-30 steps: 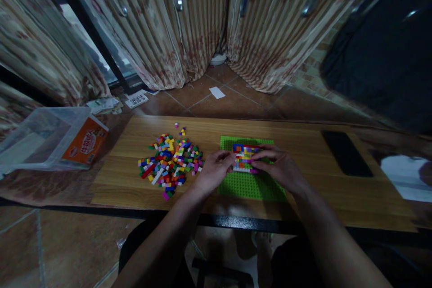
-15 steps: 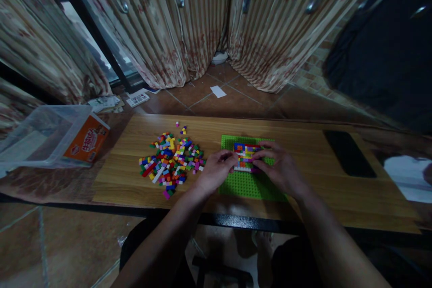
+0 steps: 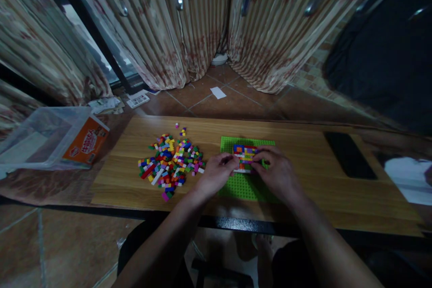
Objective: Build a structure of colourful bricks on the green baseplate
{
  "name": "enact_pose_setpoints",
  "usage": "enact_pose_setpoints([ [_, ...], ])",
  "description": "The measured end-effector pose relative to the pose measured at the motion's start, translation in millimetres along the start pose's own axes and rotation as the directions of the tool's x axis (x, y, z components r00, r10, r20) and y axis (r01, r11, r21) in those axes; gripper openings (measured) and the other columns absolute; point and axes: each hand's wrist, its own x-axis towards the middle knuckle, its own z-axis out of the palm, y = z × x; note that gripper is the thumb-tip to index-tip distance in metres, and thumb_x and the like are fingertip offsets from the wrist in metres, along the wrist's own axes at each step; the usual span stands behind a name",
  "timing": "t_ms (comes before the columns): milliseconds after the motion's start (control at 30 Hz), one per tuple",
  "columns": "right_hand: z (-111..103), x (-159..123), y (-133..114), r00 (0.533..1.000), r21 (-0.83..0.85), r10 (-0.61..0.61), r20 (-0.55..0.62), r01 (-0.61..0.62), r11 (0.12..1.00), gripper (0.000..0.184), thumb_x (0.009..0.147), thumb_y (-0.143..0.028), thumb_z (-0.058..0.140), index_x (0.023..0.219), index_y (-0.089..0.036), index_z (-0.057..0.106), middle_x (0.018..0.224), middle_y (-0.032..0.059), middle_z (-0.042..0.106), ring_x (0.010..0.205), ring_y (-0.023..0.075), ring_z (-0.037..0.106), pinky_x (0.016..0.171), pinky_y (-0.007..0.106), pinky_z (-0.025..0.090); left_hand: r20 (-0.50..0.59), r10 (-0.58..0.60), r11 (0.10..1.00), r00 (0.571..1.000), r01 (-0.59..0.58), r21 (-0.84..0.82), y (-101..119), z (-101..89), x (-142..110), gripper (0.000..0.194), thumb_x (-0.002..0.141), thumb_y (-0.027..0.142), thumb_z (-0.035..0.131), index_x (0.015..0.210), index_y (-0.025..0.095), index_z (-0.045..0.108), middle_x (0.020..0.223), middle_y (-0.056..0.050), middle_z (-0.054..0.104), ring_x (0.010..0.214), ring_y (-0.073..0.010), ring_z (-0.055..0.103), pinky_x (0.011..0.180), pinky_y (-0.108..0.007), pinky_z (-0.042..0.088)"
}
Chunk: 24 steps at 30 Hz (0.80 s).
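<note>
A low block of many-coloured toy building bricks (image 3: pixel 244 156) sits on the upper middle of a green studded baseplate (image 3: pixel 241 189). At the block's left edge, my left hand (image 3: pixel 218 173) is closed, with thumb and fingertips against the bricks. My right hand (image 3: pixel 278 170) grips the right side with bent fingers and covers that end. Whether a small loose brick is between the fingertips is too dark and small to tell. Left of the baseplate lies a loose pile of mixed bricks (image 3: pixel 173 162).
The wooden table (image 3: pixel 121 166) carries everything. A black phone-like slab (image 3: pixel 350 155) lies at the right. A clear plastic box with an orange label (image 3: pixel 86 141) stands off the table's left end. White paper (image 3: pixel 403 180) lies beyond the right end.
My right hand has shifted slightly left and nearer me along the block, with its fingers more bent. My left hand has moved slightly right. The brick pile looks the same.
</note>
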Motion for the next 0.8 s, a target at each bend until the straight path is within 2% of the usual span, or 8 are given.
enact_pose_setpoints([
  [133,0,1,2,0.995,0.060,0.100,-0.020,-0.099,0.993,0.003,0.074,-0.024,0.065,0.072,-0.022,0.066,0.106,0.0072,0.062,0.094,0.0229,0.063,0.087,0.043,0.050,0.000,0.007,1.000,1.000,-0.007,-0.005,1,-0.3,-1,0.021,0.080,0.036,0.062,0.078,0.016,0.065,0.069,0.001,0.058,0.056,-0.0087,0.045,0.055,-0.023,0.033],
  [300,-4,2,10,0.984,0.171,0.161,0.073,-0.171,0.970,0.009,0.072,-0.030,0.068,0.076,-0.022,0.068,0.111,0.0081,0.060,0.098,0.0235,0.061,0.083,0.041,0.053,0.005,0.006,1.000,1.000,-0.006,-0.006,3,-1.6,-1,0.021,0.081,0.035,0.061,0.080,0.015,0.066,0.066,0.001,0.055,0.057,-0.0088,0.044,0.054,-0.023,0.032],
  [400,-4,3,13,0.978,0.208,0.196,0.077,-0.208,0.956,0.012,0.074,-0.033,0.067,0.075,-0.021,0.068,0.110,0.0081,0.060,0.099,0.0235,0.060,0.080,0.041,0.054,-0.011,0.008,0.999,1.000,-0.008,-0.043,3,-1.7,-1,0.021,0.081,0.035,0.061,0.081,0.014,0.065,0.065,0.002,0.053,0.056,-0.0084,0.042,0.053,-0.022,0.032],
  [800,-1,5,12,0.979,0.236,0.203,0.031,-0.204,0.950,0.008,0.071,-0.028,0.068,0.071,-0.021,0.068,0.105,0.0083,0.060,0.093,0.0226,0.061,0.073,0.038,0.056,-0.033,0.027,0.999,0.999,-0.028,-0.045,4,-2.3,-1,0.023,0.082,0.037,0.060,0.079,0.014,0.064,0.066,0.001,0.056,0.056,-0.0089,0.046,0.055,-0.023,0.035],
])
